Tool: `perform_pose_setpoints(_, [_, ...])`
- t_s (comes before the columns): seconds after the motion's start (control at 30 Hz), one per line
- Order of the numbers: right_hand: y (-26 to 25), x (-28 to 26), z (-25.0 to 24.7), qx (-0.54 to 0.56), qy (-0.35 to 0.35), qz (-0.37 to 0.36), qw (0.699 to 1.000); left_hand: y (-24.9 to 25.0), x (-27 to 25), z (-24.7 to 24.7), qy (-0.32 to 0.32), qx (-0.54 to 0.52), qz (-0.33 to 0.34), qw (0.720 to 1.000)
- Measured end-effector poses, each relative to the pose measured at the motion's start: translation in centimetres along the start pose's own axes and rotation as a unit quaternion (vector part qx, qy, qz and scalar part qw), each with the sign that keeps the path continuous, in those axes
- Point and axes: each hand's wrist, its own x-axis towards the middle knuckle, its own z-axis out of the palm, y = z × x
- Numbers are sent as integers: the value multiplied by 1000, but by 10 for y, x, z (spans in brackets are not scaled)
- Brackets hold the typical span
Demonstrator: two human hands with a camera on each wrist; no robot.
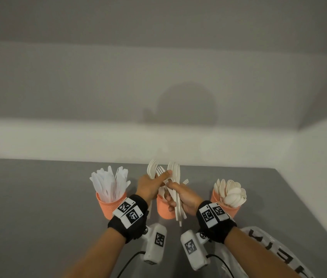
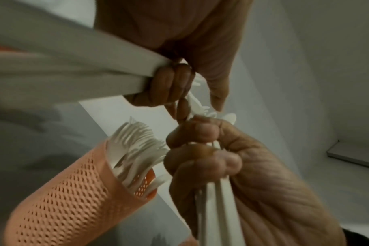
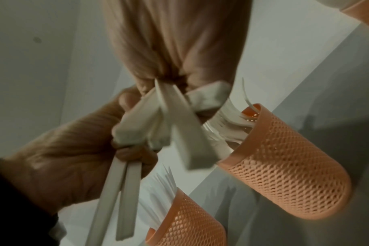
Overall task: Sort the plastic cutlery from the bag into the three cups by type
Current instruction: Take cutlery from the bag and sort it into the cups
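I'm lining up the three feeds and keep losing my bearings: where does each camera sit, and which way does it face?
Head: worn on the head, looking forward and down at the gray table, three orange cups and both forearms; the left hand and right hand hold forks.
Left wrist: looks along the left hand at the right hand.
Right wrist: looks along the right hand at the left hand.
Shared: every view shows both hands gripping forks beside orange cups.

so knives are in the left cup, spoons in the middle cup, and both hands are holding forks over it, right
Not quite. The spoons stand in the right cup, not the middle one, as the head view shows. The rest holds: knives fill the left cup, and the left hand and right hand grip forks over the middle cup.
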Motion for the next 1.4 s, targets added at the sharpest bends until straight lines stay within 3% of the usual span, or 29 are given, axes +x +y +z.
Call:
perform_pose_setpoints(0.2, [1, -2, -10, 3, -1, -3, 1000, -8, 2, 4, 11, -8, -6, 1000])
perform_pose_setpoints(0.33, [0, -4, -11, 4, -1, 2, 1000, -10, 7, 1, 11, -66, -46, 997])
perform_pose_setpoints(0.47, [5, 2, -11, -26, 66, -47, 996, -11, 9, 2, 38, -135, -85, 986])
perform_pose_setpoints(0.6, [6, 4, -5, -92, 107, -89, 986, -9, 0, 12, 34, -156, -73, 985])
perform_pose_setpoints(0.73, [5, -1, 1, -79, 85, -96, 989, -15, 3, 19, 90, -139, -75, 983])
perform_pose_setpoints(0.9, [2, -4, -11, 0, 75, -48, 996, -10, 14, 6, 154, -156, -46, 975])
perform_pose_setpoints(1.03, [1, -9, -20, 3, 46, -23, 999, -2, 17, -1, 77, -170, -15, 982])
perform_pose_setpoints(1.13, [-2, -14, -17, 13, -17, 1, 1000, 0, 14, 0, -26, -65, 5, 998])
perform_pose_setpoints(1.27, [-8, -17, -10, 0, -66, 14, 998, -5, 14, 1, -153, 27, -4, 988])
perform_pose_setpoints(1.4, [-13, -25, -13, -22, -88, 21, 996, -5, 12, 1, -184, 7, 1, 983])
